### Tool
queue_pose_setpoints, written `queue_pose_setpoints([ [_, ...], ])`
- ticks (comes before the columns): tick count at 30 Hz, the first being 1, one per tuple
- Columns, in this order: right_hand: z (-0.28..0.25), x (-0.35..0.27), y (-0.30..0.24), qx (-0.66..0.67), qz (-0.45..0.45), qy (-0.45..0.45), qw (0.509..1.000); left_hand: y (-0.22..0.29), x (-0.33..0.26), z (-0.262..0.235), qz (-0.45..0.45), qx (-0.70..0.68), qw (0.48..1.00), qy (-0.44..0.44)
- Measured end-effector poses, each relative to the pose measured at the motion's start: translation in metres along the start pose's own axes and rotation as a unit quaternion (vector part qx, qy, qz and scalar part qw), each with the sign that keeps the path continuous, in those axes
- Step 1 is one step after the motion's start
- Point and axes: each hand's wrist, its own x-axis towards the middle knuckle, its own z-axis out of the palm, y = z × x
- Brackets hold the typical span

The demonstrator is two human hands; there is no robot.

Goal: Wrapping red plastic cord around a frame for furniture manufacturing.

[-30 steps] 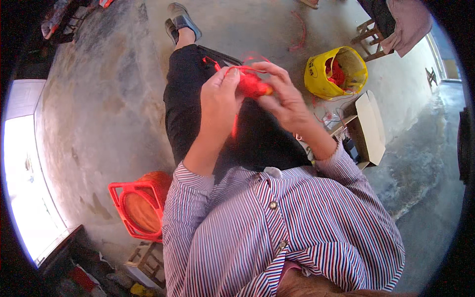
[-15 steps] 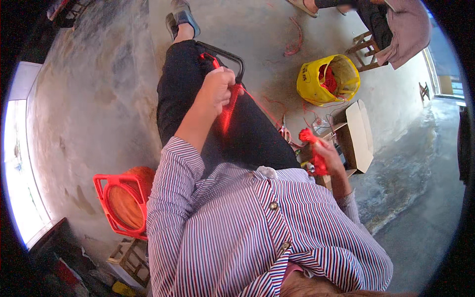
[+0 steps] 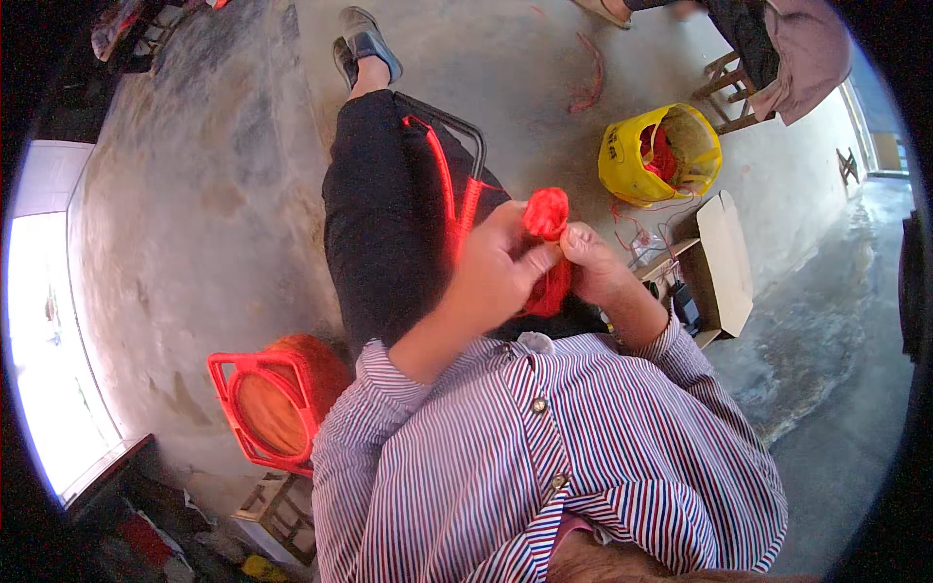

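Observation:
A bundle of bright red cord [image 3: 546,215] is between my two hands above my lap. My left hand [image 3: 493,272] closes on it from the left, thumb against its narrow middle. From the other side my right hand [image 3: 597,266] pinches the same spot with thumb and fingertips. More of the red mass hangs below the fingers, partly hidden by them. A red braided strip [image 3: 469,206] runs along my thigh beside my left hand, next to a bent black metal rod [image 3: 457,119]. A thinner red strand loops near the rod's far end.
A yellow bucket [image 3: 622,173] holding red cord stands ahead right, with an open cardboard box [image 3: 721,262] nearer me. Loose red strands [image 3: 589,73] lie on the floor. At left is a red-framed round spool [image 3: 267,408] near a wooden stool [image 3: 277,510]. Another person sits far right.
My right hand has brought the red bundle in from the right to my lap. My left hand has left the braided strip and moved right to meet it.

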Motion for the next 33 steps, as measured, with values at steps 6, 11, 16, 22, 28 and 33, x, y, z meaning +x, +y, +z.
queue_pose_setpoints([
  [6,0.020,0.042,-0.053,0.050,0.037,0.017,0.998,0.014,0.029,-0.032,-0.014,-0.325,0.944,0.059],
  [11,0.017,0.067,-0.064,0.165,0.023,-0.137,0.976,0.027,0.049,-0.051,0.053,-0.458,0.887,0.034],
  [16,0.005,0.080,-0.070,0.068,-0.080,-0.006,0.994,0.037,0.052,-0.080,0.116,-0.352,0.926,0.075],
  [22,0.007,0.104,-0.054,-0.464,-0.137,0.129,0.866,-0.010,0.074,-0.118,0.302,0.577,0.749,0.121],
  [28,0.003,0.113,-0.031,-0.728,-0.177,0.123,0.650,-0.027,0.071,-0.076,0.163,0.503,0.844,0.086],
  [33,0.014,0.065,-0.072,-0.603,-0.257,0.210,0.726,-0.019,0.053,-0.069,0.280,0.466,0.824,0.161],
])
